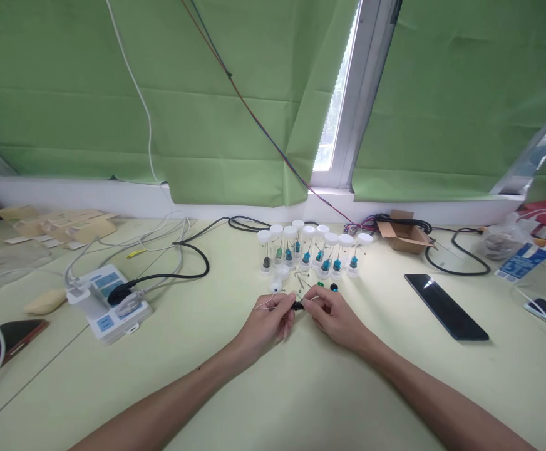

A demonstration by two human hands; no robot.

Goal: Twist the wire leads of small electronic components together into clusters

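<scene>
Between my two hands is a small black piece (pixel 297 305), too small to make out its kind. My left hand (pixel 273 313) pinches its left end, and a thin pale wire loop (pixel 264 307) sticks out beside those fingers. At the other end, my right hand (pixel 332 316) has thumb and forefinger closed on it. Just beyond the hands lie a white cap (pixel 275 287), thin metal pins (pixel 302 279), a green piece (pixel 320 284) and a dark blue piece (pixel 334 287). Behind them stand several clear, white-capped vials (pixel 305 247) with blue, green or dark pieces inside.
On the left is a white power strip (pixel 113 307) with plugs and cables. A black phone (pixel 446 307) lies to the right, near an open cardboard box (pixel 402 235) and a blue-and-white carton (pixel 521 262). Yellowish paper pieces (pixel 61 224) lie at the back left.
</scene>
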